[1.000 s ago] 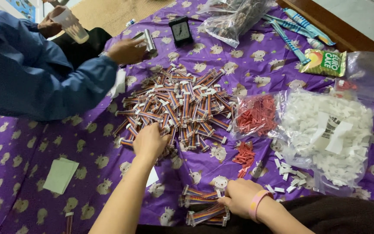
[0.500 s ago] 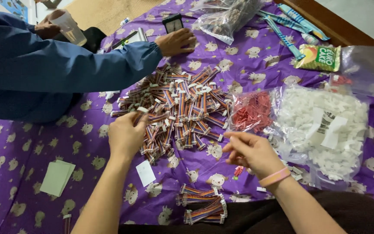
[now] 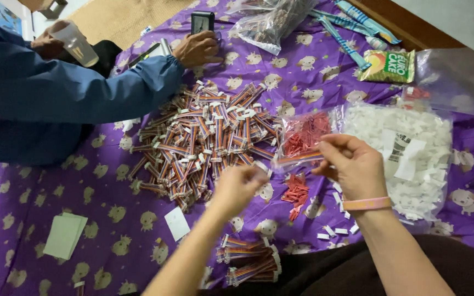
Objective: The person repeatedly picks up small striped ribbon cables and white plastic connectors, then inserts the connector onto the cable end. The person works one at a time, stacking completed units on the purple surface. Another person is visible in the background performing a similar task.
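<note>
A big pile of short multicoloured ribbon cables with white connectors [image 3: 204, 137] lies on a purple patterned cloth [image 3: 28, 219]. My left hand [image 3: 237, 186] and my right hand [image 3: 349, 164] are raised over the cloth and together hold one ribbon cable [image 3: 297, 159], one end in each. Loose red connector pieces [image 3: 296, 192] lie just beneath. A small bundle of ribbon cables [image 3: 248, 257] sits near my lap.
A clear bag of white connectors [image 3: 412, 148] lies at the right, a bag of red pieces [image 3: 305, 134] beside it. A co-worker in a blue sleeve [image 3: 83, 93] reaches a hand [image 3: 196, 49] toward a phone [image 3: 202, 22] and holds a cup [image 3: 75, 44]. A pale paper stack [image 3: 64, 235] lies at the left.
My left hand left the pile and came right; my right hand rose, and both now hold one cable between them. The co-worker's hand reached further toward the phone.
</note>
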